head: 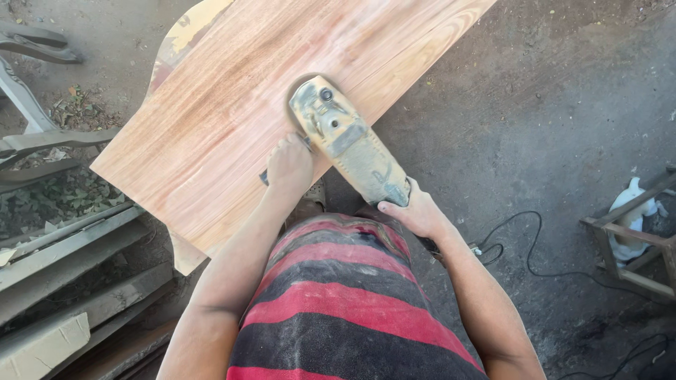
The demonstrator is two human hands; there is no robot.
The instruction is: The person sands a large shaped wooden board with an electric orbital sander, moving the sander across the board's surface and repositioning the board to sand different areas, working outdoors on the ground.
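One wooden board (pixel 239 105) lies slanting from near left to far right; one dust-coated angle grinder (pixel 345 137) rests on its near right part. Left hand (pixel 289 165) is closed around the side handle (mostly hidden); right hand (pixel 415 211) grips the grinder's rear body. One black cable (pixel 528 246) trails right across the dirt floor (pixel 549 105).

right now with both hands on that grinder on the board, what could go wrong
The black cord trails loose on the dirt floor beside the person and could snag or get stepped on. The wooden board shows no clamp in view, so it might shift under the dusty angle grinder. The left hand grips the side handle close to the disc, and the right hand holds the rear; a kick could bring bare fingers near it.
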